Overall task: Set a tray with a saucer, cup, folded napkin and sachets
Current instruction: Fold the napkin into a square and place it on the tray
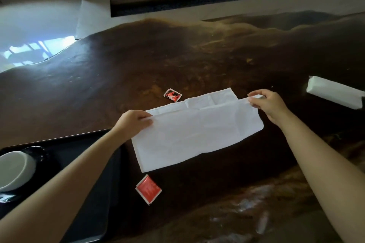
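A white paper napkin [197,130] lies on the dark wooden table, its near layer folded over the far layer. My left hand [132,120] pinches the top layer's left corner. My right hand [266,102] pinches its right corner. A black tray [94,183] sits at the lower left, holding a white cup [15,169] on a black saucer [39,154]. One red sachet [148,189] lies on the table just below the napkin. A second red and white sachet [172,95] lies just beyond the napkin's far edge.
A white wrapped pack [333,94] lies at the right edge of the table. The wooden table [197,55] stretches far back to a wavy edge. A pale floor and a low wall lie beyond it.
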Demonstrator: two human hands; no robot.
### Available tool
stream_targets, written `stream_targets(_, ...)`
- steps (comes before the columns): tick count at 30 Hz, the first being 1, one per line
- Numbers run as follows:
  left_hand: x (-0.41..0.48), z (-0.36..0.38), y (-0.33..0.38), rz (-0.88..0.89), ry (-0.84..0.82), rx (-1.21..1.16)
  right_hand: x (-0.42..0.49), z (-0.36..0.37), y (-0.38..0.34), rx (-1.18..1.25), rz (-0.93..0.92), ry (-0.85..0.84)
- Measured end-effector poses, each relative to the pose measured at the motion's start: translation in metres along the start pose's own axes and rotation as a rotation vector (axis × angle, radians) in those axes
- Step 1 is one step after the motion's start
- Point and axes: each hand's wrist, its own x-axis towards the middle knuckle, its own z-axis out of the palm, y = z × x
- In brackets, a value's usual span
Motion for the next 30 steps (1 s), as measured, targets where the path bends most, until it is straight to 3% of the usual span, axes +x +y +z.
stream_targets(3,0.033,0.004,-0.016,-0.065,0.018,0.031,0.027,0.016,-0.002,-0.009,0.034,-0.104)
stream_targets(8,0.066,0.018,-0.026,-0.122,0.143,0.007,0.058,0.053,0.005,-0.244,-0.097,0.174)
stream_targets(18,0.102,0.060,-0.066,-0.218,0.304,-0.044,0.111,0.093,0.035,-0.460,-0.115,0.392)
stream_targets(30,0.106,0.092,-0.085,-0.193,0.494,0.000,0.139,0.112,0.054,-0.395,-0.217,0.481)
